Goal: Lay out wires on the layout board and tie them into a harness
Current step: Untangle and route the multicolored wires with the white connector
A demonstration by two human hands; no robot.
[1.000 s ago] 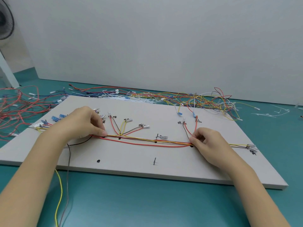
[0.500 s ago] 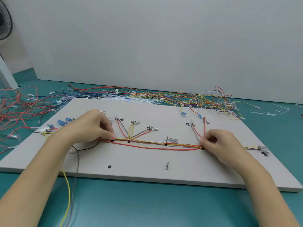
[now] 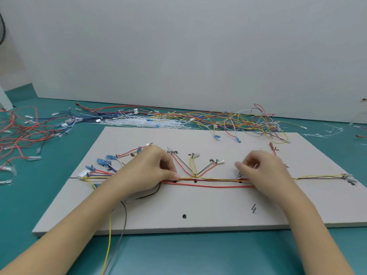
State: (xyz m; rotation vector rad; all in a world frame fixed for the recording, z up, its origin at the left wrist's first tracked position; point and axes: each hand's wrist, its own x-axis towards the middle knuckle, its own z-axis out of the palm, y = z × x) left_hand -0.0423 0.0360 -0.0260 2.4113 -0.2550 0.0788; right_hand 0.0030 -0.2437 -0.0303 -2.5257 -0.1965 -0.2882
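Head view: taut multicoloured wire bundle point(image 3: 208, 179)

We get one head view, looking forward and down. It sits close over the board point(image 3: 198, 215). Wall point(image 3: 198, 56) fills the top.

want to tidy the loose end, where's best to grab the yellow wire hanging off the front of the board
Pinch the yellow wire where it crosses the board front edge, coming from the near left side. That stretch is bare and straight. Higher up it runs under the left hand.
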